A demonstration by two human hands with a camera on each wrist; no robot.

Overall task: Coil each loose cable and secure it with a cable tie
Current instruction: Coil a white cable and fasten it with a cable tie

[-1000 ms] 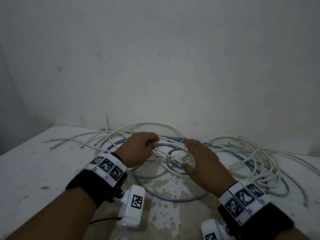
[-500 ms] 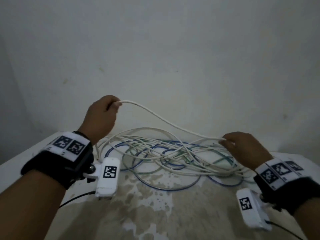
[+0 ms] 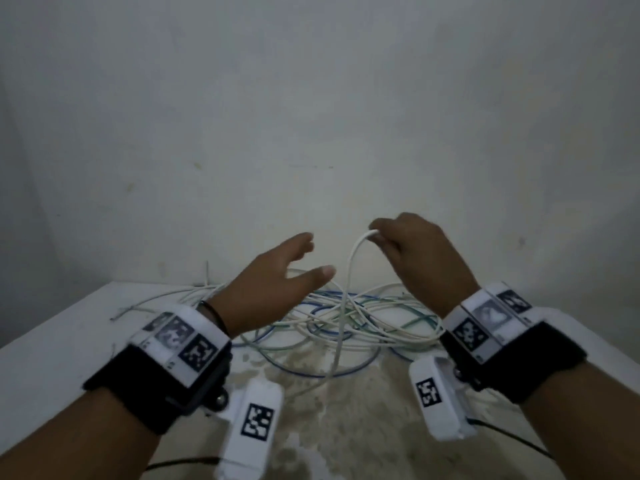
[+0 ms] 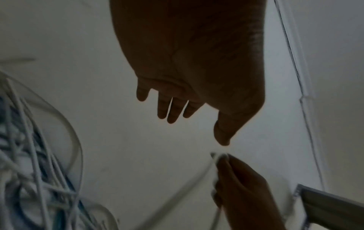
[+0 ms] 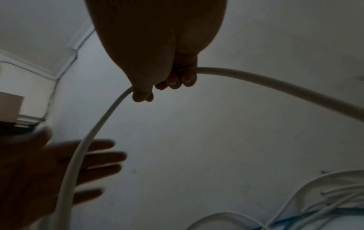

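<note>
R hand [image 3: 420, 258]: fingers pinch white cable [image 3: 349, 271] at loop top, raised above cable tangle [image 3: 346, 323] on table [image 3: 52, 358]. L hand [image 3: 273, 285]: at 9 o'clock of loop, fingers spread, holding nothing.

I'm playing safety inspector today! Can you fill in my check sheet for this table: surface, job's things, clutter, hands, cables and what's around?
Surface: white table, stained patch at the near middle.
Job's things: white cable lifted in a loop; no cable tie seen.
Clutter: nothing seen.
Grippers: right hand pinches the white cable; left hand open beside it, holding nothing.
Cables: tangled pile of white, blue and greenish cables, uncoiled.
Surroundings: plain wall behind the table.
</note>
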